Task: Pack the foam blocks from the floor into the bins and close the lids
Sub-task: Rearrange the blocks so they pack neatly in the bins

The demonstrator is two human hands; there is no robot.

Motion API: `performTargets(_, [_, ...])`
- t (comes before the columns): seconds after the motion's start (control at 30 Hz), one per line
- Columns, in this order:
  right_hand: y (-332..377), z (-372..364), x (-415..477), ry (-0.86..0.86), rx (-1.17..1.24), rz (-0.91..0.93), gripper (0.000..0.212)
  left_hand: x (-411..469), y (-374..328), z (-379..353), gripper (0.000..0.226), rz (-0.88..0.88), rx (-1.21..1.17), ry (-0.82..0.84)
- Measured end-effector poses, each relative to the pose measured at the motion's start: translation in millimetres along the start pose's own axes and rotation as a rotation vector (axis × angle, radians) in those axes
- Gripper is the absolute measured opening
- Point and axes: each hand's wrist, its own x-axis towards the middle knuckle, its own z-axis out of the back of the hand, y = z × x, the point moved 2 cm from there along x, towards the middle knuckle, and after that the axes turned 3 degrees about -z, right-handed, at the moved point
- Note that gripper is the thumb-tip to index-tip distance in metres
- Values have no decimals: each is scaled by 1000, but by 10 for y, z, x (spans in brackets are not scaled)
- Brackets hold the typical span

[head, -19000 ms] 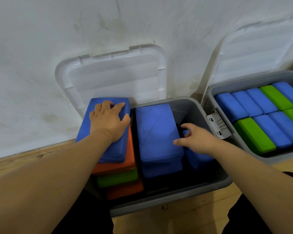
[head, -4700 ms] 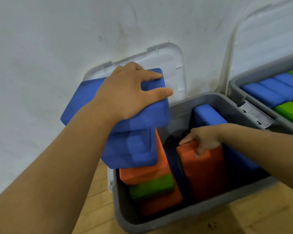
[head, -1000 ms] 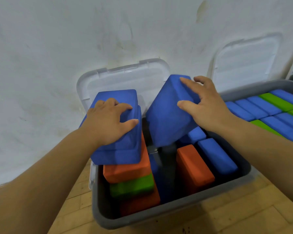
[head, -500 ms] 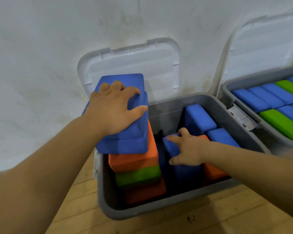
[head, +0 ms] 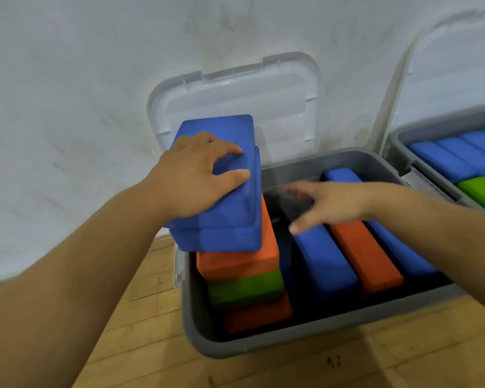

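Note:
A grey bin (head: 305, 341) stands on the floor, its white lid (head: 241, 99) leaning open against the wall. At the bin's left a stack rises above the rim: two blue blocks (head: 224, 219) on an orange block (head: 244, 261), a green block (head: 247, 287) and another orange one. My left hand (head: 196, 180) lies flat on the top blue block. To the right, a blue block (head: 325, 264), an orange block (head: 367, 259) and more blue ones stand on edge in the bin. My right hand (head: 328, 203), blurred, hovers open above them, holding nothing.
A second grey bin (head: 431, 130) at the right holds blue and green blocks packed on edge, its white lid (head: 454, 65) open against the wall. The white wall runs close behind both bins. Wooden floor (head: 291, 371) lies in front.
My right hand has lifted off the upright blue block it was pressing into the bin and now hovers open. My left hand stays on the stack.

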Motion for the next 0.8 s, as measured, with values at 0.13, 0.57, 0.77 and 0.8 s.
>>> performTargets(0.13, [451, 107, -25, -138, 591, 194, 74, -46, 153, 68, 73, 171, -13, 2])
performTargets(0.57, [585, 309, -225, -440, 480, 453, 114, -10, -270, 14, 75, 69, -362, -388])
performTargets(0.77, [219, 725, -572, -988, -42, 352, 93, 160, -284, -413, 90, 8, -199, -117])
performTargets(0.8, [158, 733, -573, -984, -102, 326, 86, 179, -246, -511, 89, 40, -84, -36])
